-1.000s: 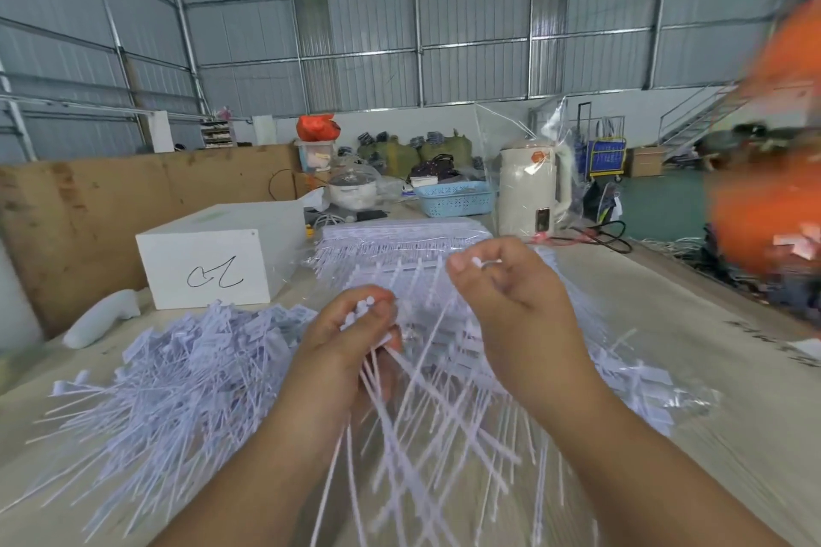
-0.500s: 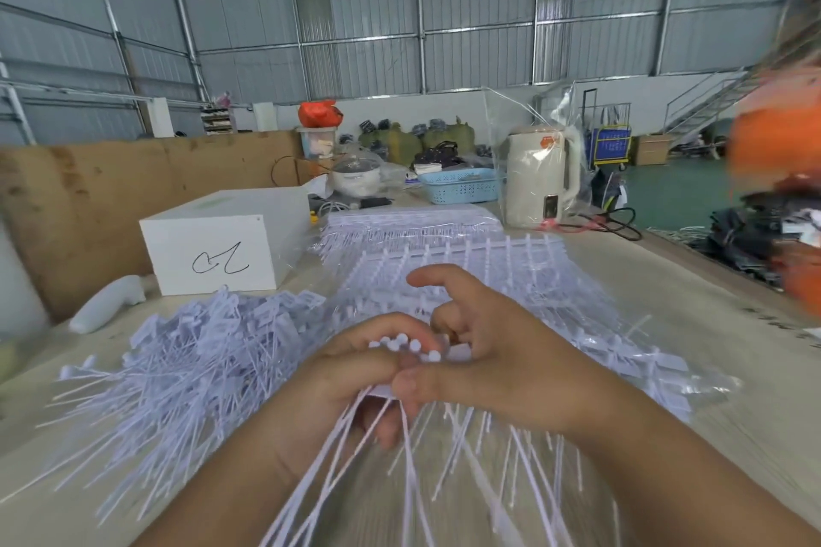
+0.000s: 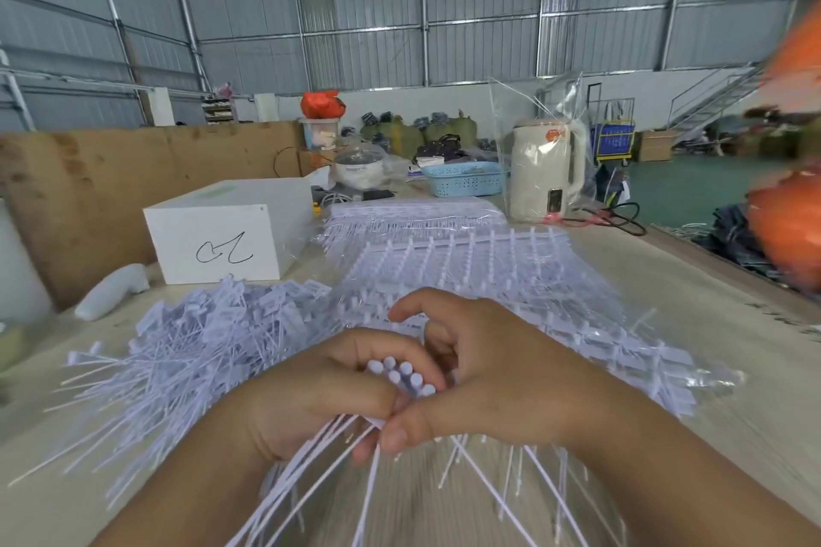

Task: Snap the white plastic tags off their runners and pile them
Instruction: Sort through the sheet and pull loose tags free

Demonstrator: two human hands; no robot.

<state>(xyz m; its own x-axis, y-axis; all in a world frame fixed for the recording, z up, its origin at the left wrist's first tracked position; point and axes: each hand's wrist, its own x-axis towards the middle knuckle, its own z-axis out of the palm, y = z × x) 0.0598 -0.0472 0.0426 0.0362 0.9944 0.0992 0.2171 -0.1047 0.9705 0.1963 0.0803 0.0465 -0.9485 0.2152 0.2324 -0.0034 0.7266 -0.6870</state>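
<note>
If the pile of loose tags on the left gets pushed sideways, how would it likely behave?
The pile of loose tags would probably spread rather than slide whole: its thin tails splay outward. The tangled strips may drag neighbours along. It likely weighs little, being slender plastic.

Head view: sitting up high, looking forward and down along the table [image 3: 666, 324].
Nearness: hovering close over both hands [image 3: 400, 395].
Far end: taking in the warehouse wall [image 3: 444, 13].

Ahead of my left hand sits a white box [image 3: 226, 231] with a black scribble on its front. Farther off, beyond my right hand, a cream kettle [image 3: 544, 173] stands beside a blue basket [image 3: 464, 179]. A brown board [image 3: 89, 191] leans behind the box.
</note>
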